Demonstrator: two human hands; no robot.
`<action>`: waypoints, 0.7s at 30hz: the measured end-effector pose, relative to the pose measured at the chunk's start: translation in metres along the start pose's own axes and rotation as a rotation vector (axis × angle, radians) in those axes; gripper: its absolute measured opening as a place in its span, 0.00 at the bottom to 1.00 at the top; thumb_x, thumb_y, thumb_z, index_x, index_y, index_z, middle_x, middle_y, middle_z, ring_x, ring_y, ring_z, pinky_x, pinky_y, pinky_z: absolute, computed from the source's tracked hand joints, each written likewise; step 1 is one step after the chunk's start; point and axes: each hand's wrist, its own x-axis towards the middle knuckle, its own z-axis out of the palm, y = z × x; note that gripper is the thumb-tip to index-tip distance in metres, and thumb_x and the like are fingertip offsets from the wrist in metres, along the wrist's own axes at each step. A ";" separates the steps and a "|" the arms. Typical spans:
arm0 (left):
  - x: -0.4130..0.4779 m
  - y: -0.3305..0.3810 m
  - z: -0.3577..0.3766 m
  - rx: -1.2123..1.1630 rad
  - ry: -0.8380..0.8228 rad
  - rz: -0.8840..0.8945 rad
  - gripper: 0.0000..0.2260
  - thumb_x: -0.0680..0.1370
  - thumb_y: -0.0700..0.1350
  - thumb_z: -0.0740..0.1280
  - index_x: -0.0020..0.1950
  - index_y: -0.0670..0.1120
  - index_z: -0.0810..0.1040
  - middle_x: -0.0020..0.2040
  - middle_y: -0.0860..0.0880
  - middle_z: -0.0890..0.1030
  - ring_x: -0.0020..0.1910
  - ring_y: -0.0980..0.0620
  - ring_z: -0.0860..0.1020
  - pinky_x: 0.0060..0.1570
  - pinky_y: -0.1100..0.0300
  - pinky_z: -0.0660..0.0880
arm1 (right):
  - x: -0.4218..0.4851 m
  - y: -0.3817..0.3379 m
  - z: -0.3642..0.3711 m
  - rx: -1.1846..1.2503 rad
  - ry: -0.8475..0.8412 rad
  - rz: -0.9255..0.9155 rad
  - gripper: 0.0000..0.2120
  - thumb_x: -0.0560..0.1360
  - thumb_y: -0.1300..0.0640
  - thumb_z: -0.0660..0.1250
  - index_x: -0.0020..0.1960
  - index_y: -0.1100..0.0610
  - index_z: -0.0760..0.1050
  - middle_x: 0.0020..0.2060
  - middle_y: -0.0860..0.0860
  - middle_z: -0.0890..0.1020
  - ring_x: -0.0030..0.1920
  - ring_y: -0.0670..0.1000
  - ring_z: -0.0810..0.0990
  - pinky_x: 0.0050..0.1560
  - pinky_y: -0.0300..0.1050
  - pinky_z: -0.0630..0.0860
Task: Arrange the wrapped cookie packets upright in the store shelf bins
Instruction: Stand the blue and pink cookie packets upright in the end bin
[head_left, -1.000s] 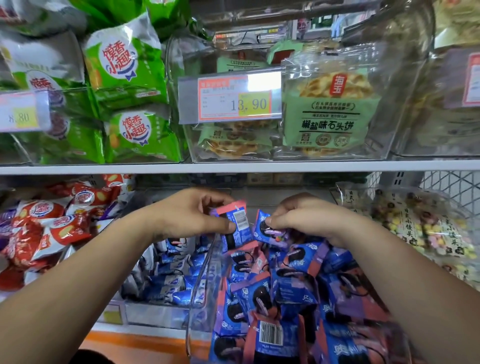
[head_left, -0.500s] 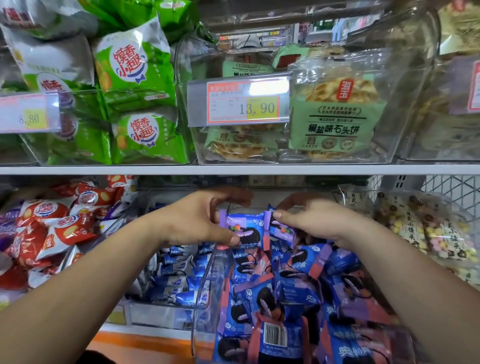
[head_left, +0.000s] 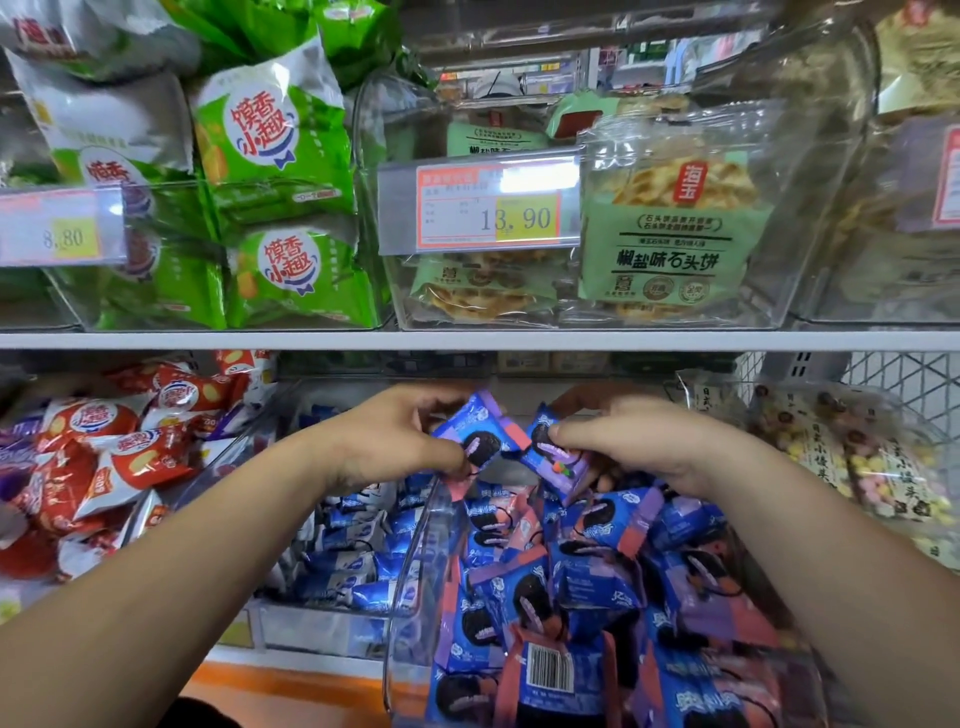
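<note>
1. The grip of the left hand (head_left: 395, 441) is closed on one blue cookie packet (head_left: 480, 434). Thumb and fingers pinch its left edge, so this packet lies at 3 o'clock from the hand.
2. The grip of the right hand (head_left: 639, 447) pinches a second packet (head_left: 556, 460), which lies at 9 o'clock from that hand. The two packets meet between the hands, corner almost against corner.
3. Both packets are held in the air over the far end of the clear bin (head_left: 415, 561), at 12 o'clock from the pile (head_left: 587, 571) of the same packets. The pile lies in disorder inside the bin, some packets flat and some leaning.
4. Neither held packet is upright. The second packet has its long axis from about 11 to 5 o'clock, and the first one is tilted the other way.
5. My judgement: the free place is the small gap at 6 o'clock, directly under the two packets. Both hands are about equally near to it. Each packet should be turned until its long axis stands from 12 to 6 o'clock, and then lowered.
</note>
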 end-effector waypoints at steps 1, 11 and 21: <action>0.000 0.000 0.002 -0.019 0.037 -0.008 0.21 0.72 0.29 0.74 0.61 0.48 0.81 0.48 0.49 0.87 0.48 0.50 0.83 0.54 0.56 0.80 | 0.000 0.000 0.000 -0.004 -0.012 0.006 0.07 0.80 0.54 0.70 0.46 0.57 0.78 0.31 0.52 0.81 0.26 0.48 0.81 0.31 0.40 0.75; 0.006 0.008 0.021 0.011 -0.009 0.059 0.14 0.67 0.36 0.83 0.49 0.41 0.83 0.40 0.46 0.85 0.40 0.51 0.82 0.44 0.59 0.79 | 0.004 0.002 0.002 0.012 -0.021 0.005 0.18 0.76 0.40 0.71 0.53 0.55 0.82 0.43 0.56 0.85 0.39 0.55 0.81 0.44 0.51 0.77; 0.006 0.012 0.033 0.046 0.079 0.071 0.10 0.68 0.37 0.82 0.44 0.38 0.83 0.36 0.41 0.84 0.35 0.52 0.78 0.38 0.64 0.76 | 0.010 0.007 -0.004 -0.202 -0.108 -0.101 0.41 0.50 0.41 0.86 0.61 0.50 0.80 0.52 0.45 0.87 0.52 0.45 0.86 0.64 0.51 0.79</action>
